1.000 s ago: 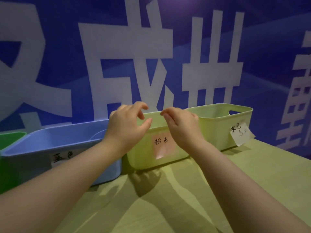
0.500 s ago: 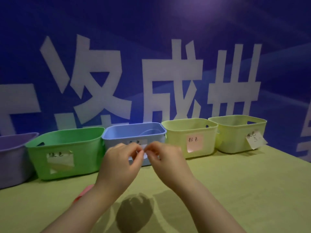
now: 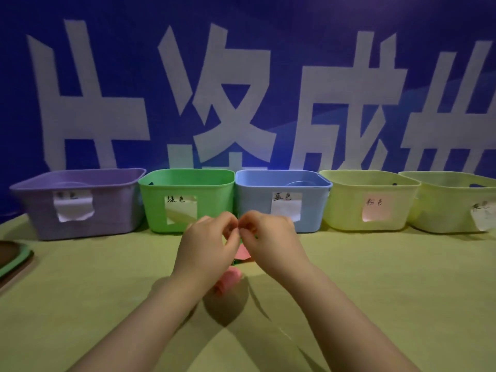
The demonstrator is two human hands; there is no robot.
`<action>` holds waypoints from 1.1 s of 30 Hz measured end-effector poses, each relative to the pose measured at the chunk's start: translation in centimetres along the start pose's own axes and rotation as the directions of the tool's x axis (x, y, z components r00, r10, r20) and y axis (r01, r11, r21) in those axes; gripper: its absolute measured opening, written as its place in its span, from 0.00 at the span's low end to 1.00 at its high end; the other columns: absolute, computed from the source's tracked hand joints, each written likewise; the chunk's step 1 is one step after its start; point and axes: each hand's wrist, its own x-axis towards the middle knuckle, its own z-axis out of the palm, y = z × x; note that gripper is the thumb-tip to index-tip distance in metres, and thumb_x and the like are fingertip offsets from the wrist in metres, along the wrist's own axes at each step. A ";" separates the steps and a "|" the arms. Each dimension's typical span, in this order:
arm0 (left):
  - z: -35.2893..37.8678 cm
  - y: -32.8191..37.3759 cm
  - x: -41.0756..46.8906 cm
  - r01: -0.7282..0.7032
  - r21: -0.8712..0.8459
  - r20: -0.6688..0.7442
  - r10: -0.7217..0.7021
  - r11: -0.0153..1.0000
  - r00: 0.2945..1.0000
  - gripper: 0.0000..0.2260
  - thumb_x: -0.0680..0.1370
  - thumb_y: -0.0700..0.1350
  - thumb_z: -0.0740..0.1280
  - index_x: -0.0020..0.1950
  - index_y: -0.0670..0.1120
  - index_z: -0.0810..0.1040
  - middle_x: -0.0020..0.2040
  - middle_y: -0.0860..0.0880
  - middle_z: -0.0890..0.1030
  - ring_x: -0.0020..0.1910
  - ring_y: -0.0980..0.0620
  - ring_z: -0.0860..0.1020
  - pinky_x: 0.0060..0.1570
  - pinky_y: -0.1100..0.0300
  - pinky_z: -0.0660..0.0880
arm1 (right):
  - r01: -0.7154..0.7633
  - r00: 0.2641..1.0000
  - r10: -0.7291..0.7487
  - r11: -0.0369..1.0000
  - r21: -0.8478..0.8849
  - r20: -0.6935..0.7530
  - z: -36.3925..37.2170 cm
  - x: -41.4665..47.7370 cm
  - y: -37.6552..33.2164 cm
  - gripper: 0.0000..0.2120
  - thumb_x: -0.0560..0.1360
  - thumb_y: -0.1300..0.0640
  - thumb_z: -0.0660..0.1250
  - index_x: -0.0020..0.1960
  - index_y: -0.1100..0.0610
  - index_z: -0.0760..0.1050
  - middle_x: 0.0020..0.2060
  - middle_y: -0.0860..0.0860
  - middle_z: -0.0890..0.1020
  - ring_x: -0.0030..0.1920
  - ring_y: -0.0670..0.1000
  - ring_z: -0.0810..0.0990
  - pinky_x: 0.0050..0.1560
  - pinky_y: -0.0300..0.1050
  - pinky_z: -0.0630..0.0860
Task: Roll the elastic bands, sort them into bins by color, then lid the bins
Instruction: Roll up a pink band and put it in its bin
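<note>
Five open bins line the back of the table: purple [image 3: 112,210], green [image 3: 214,210], blue [image 3: 255,208], a pale yellow one with a pink label [image 3: 343,208] and another pale yellow one [image 3: 442,210]. My left hand [image 3: 206,248] and right hand [image 3: 271,237] hover in front of the green and blue bins. Their curled fingertips meet, and I see nothing between them. Under the hands lie a pink rolled band [image 3: 228,281] and a flat pink band [image 3: 243,252] with a bit of green beside it.
A stack of lids [image 3: 13,260], green-rimmed on top, lies at the table's left edge. The yellow-green tabletop [image 3: 375,291] stretches toward me. A blue banner with large white characters [image 3: 241,89] rises right behind the bins.
My hands have drawn back from over the pink-labelled bin to the table's middle, fingertips now touching. The view has pulled back and swung left, showing all five bins and the pink bands.
</note>
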 end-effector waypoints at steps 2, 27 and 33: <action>0.3 -0.6 -0.5 0.038 -0.005 0.019 -0.038 0.999 0.999 0.04 0.74 0.45 0.64 0.44 0.48 0.78 0.36 0.52 0.78 0.39 0.49 0.74 0.38 0.55 0.68 | -0.001 1.000 0.001 1.000 -0.005 0.023 0.9 0.2 0.2 0.11 0.77 0.56 0.59 0.54 0.50 0.78 0.47 0.48 0.83 0.51 0.50 0.78 0.57 0.46 0.65; 1.2 -4.3 -1.0 0.189 0.037 0.112 -0.192 0.981 0.975 0.12 0.75 0.44 0.65 0.59 0.49 0.74 0.53 0.52 0.75 0.44 0.54 0.74 0.46 0.57 0.71 | -0.043 0.877 0.003 0.996 0.073 0.481 5.2 -0.4 1.8 0.07 0.75 0.52 0.64 0.52 0.51 0.74 0.47 0.50 0.80 0.45 0.51 0.78 0.44 0.45 0.75; 1.5 -3.1 -1.5 0.132 -0.028 0.119 -0.128 0.991 0.985 0.07 0.76 0.48 0.65 0.53 0.49 0.74 0.44 0.54 0.76 0.43 0.54 0.75 0.41 0.58 0.71 | -0.359 0.906 0.220 0.852 0.381 0.361 4.3 0.5 2.7 0.04 0.75 0.56 0.64 0.43 0.52 0.76 0.37 0.49 0.81 0.40 0.48 0.79 0.44 0.44 0.78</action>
